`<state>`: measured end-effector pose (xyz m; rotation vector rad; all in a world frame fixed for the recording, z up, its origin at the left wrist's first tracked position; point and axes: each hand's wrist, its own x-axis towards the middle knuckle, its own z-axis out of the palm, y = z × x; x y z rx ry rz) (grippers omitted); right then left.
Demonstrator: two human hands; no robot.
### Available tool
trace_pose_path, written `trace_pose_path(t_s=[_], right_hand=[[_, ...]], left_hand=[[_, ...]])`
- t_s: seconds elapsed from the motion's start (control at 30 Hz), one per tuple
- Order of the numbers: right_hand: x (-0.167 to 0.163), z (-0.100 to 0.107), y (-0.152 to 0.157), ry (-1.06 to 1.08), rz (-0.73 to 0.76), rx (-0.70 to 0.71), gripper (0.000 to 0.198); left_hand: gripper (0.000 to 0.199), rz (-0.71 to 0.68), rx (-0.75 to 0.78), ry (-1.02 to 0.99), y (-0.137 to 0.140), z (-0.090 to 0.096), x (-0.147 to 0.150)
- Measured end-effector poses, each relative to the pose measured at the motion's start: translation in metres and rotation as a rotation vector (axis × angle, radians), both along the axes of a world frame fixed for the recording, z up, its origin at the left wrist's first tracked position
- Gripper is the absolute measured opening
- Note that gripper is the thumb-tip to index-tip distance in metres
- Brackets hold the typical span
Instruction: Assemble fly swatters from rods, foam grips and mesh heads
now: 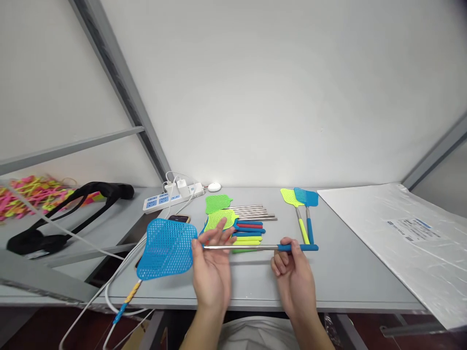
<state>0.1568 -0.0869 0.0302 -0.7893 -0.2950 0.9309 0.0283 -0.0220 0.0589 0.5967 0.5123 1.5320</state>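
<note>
A blue fly swatter (168, 249) is held level above the front of the table, its mesh head to the left and its metal rod running right into a blue grip. My left hand (213, 272) pinches its neck between thumb and forefinger, with the other fingers spread. My right hand (295, 274) is closed around the blue grip. Behind my left hand lie a yellow-green swatter head (221, 219) and a green swatter head (217, 203). Several metal rods (251, 211) and several coloured handles (250, 233) are beside them, partly hidden by my fingers.
A yellow-green swatter (296, 209) and a blue swatter (308, 214) lie toward the back right. White wrapped sheeting (394, 243) covers the right side. A power strip (173, 198), cables, a phone (179, 218) and a black strap-like frame (73, 214) occupy the left.
</note>
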Motion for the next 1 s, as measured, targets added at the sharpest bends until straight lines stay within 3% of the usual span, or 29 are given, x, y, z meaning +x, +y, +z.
trace_pose_path(t_s=[0.1,0.23,0.37,0.47,0.63,1.0], right_hand=[[0.016,-0.009,-0.001,-0.252,0.088,-0.106,0.031],[0.042,-0.014,-0.008,-0.374,0.147,-0.180,0.027],[0.056,-0.001,-0.017,-0.754,0.273,-0.308,0.023],[0.057,0.007,-0.021,-0.982,0.329,-0.314,0.024],[0.053,0.006,-0.019,-1.016,0.305,-0.292,0.024],[0.052,0.004,-0.019,-0.943,0.326,-0.273,0.027]], left_hand=[[0.036,0.030,-0.058,0.011,0.016,0.002,-0.016],[0.046,0.080,-0.101,-0.039,0.024,0.002,-0.023],[0.045,0.141,-0.126,-0.055,0.027,0.001,-0.018],[0.039,0.203,-0.140,-0.013,0.027,0.000,-0.014],[0.040,0.250,-0.100,0.017,0.026,0.002,-0.010],[0.043,0.218,-0.051,0.031,0.023,0.004,-0.011]])
